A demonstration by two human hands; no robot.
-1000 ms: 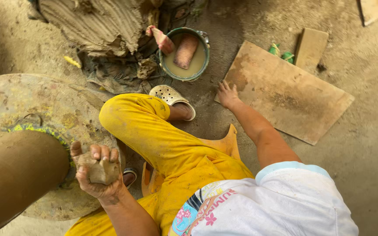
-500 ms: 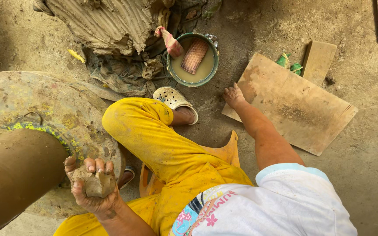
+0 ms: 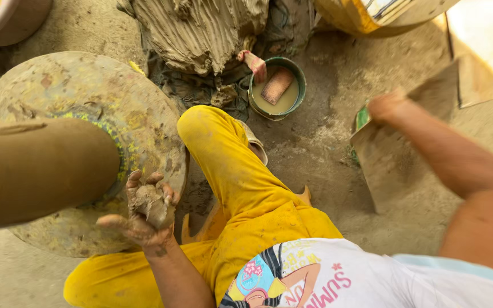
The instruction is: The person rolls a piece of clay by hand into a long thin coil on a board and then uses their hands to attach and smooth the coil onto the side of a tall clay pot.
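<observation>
My left hand (image 3: pixel 135 225) is closed around a wet lump of clay (image 3: pixel 153 204), held just over the near rim of a round, clay-smeared wheel disc (image 3: pixel 58 85). A tall brown clay pot (image 3: pixel 35 168) stands on that disc, right beside the hand. My right hand (image 3: pixel 386 105) is raised and blurred at the near corner of a flat wooden board (image 3: pixel 395 171) on the ground. Whether it grips the board is unclear. My bent leg in yellow trousers (image 3: pixel 229 171) lies between the two hands.
A green bucket (image 3: pixel 299 74) of muddy water with a brown block (image 3: pixel 277 85) floating in it stands ahead. Behind it is a big ridged mound of clay (image 3: pixel 201 28). A small green object (image 3: pixel 362 118) lies by the board, and a basin's rim (image 3: pixel 7 23) shows top left.
My right hand has lifted from resting on the board's corner and is now blurred in motion. My left hand still holds the clay lump, slightly nearer the wheel. The view has shifted.
</observation>
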